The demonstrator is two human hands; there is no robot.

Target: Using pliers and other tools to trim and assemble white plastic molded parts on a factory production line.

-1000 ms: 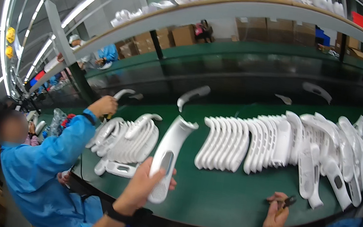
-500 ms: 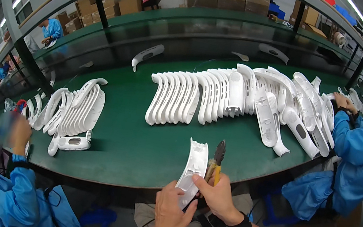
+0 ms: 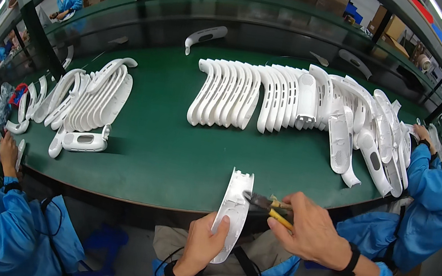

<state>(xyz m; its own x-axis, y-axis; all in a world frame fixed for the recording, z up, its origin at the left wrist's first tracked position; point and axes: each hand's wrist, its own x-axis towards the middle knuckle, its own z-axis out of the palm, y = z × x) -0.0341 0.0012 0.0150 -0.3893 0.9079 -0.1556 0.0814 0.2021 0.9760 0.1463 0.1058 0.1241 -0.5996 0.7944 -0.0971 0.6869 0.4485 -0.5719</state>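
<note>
A curved white plastic shell is gripped near its lower end by my left hand, thumb on its inner face. My right hand is closed round the yellow handles of a pair of cutting pliers. The dark jaws lie at the shell's right edge, above its middle; whether they touch it I cannot make out. Beyond my hands, a long row of similar white shells stands on edge. At its right end, more shells lie heaped together.
Another stack of white shells stands at the left of the green table. Single shells lie farther back. Co-workers in blue sit at the left and right. A metal frame rises at the left.
My right hand has left the shell and swung right, turning the pliers from upright to pointing left at the shell's edge. The left hand keeps hold of the shell. The view has shifted slightly.
</note>
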